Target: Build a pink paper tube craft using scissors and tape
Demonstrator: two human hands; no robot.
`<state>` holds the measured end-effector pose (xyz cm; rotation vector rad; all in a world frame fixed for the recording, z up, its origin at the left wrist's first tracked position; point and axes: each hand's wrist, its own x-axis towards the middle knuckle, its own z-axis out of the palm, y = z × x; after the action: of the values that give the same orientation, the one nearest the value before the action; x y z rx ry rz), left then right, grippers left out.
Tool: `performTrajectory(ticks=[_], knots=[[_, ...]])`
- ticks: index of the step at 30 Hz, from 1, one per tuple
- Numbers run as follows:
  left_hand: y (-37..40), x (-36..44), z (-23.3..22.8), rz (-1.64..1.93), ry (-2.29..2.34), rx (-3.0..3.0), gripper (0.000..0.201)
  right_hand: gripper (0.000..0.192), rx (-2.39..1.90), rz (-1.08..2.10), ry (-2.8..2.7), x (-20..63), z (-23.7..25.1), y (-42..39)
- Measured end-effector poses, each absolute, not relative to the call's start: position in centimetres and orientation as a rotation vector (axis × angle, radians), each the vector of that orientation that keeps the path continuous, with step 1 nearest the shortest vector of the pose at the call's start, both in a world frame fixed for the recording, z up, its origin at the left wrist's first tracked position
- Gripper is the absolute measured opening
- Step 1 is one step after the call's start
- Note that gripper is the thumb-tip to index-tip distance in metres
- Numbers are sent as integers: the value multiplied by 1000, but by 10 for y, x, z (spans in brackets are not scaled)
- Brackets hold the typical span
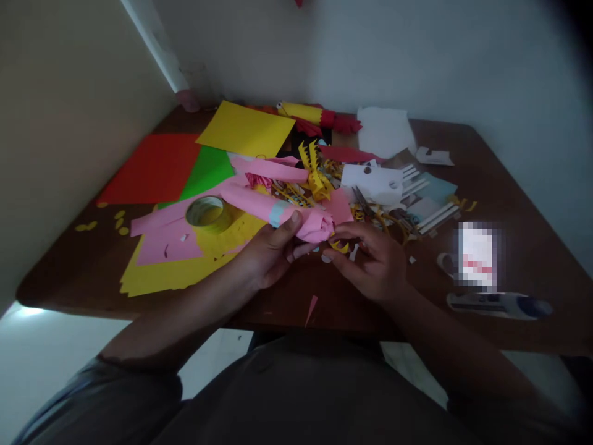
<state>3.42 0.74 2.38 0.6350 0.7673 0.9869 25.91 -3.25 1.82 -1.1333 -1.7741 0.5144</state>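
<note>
A pink paper roll (248,203) with a light blue band (277,213) lies slantwise above the table, its near end crumpled and folded inward. My left hand (273,253) is closed around the roll close to that end, thumb on top and fingers beneath. At the crumpled end is my right hand (375,262). Its index fingertip touches or nearly touches the paper, while the thumb sits lower and apart, with a gap between them. Scissors (362,201) lie among paper scraps just beyond my right hand.
A tape roll (208,214) rests on pink and yellow sheets (152,269) at left. Red (152,167), green and yellow sheets lie behind. A finished-looking yellow and red paper roll (303,112) is at the back. A white and blue tool (500,306) lies at right.
</note>
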Motion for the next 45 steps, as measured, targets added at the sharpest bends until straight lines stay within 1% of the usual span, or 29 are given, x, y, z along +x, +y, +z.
performTrajectory(ticks=[2, 4, 7, 9, 13, 16, 18, 20, 21, 24, 27, 31, 33, 36, 38, 41, 45], knots=[[5, 35, 22, 966, 762, 648, 71, 28, -1172, 533, -1685, 256, 14, -34], [3, 36, 22, 941, 732, 646, 70, 24, -1180, 540, -1639, 254, 11, -34], [1, 38, 26, 904, 670, 615, 60, 13, -1135, 545, -1619, 253, 12, -33], [1, 39, 27, 898, 633, 613, 56, 10, -1116, 543, -1610, 254, 14, -32], [2, 38, 23, 855, 619, 632, 66, 8, -1111, 563, -1617, 256, 16, -31], [3, 38, 19, 853, 641, 623, 72, 13, -1105, 607, -1575, 257, 15, -31], [4, 37, 19, 877, 647, 616, 75, 23, -1125, 682, -1548, 256, 14, -30], [4, 37, 20, 893, 660, 615, 73, 32, -1158, 759, -1527, 256, 15, -29], [4, 37, 21, 895, 669, 618, 71, 32, -1170, 779, -1517, 256, 16, -29], [2, 37, 21, 896, 698, 636, 70, 21, -1148, 796, -1493, 257, 19, -27], [2, 39, 18, 928, 730, 648, 69, 26, -1127, 934, -1458, 258, 21, -25], [1, 43, 15, 990, 767, 652, 64, 37, -1101, 1218, -1458, 257, 18, -23], [1, 44, 15, 969, 758, 665, 65, 35, -1063, 1333, -1448, 257, 16, -22], [0, 43, 13, 934, 752, 685, 66, 29, -1031, 1421, -1381, 257, 15, -22], [0, 41, 12, 921, 748, 694, 68, 33, -1018, 1465, -1328, 257, 16, -23], [1, 39, 11, 918, 726, 696, 71, 39, -1046, 1448, -1336, 257, 18, -24], [2, 38, 14, 946, 721, 691, 68, 31, -1093, 1180, -1556, 258, 21, -25]])
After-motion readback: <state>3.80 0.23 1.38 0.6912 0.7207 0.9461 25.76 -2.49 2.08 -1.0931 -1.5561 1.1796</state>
